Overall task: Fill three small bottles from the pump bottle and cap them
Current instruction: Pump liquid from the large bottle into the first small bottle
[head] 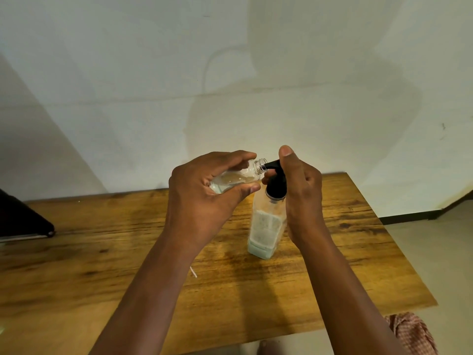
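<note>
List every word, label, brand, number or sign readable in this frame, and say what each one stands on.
No text can be read in this frame.
Pump bottle: a pale label with faint print, too blurred to read.
Small clear bottle, gripped in the left hand: no label or print shows.
Black pump head, under the right hand: no marking shows.
Wooden table and wall: no writing.

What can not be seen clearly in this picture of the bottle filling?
All in the head view:
- Fill level of the small bottle: the left hand wraps around it.
- Pump top of the pump bottle: partly behind the right hand.
- Other small bottles and caps: none visible.
- Dark object: cut off by the left edge.
</note>
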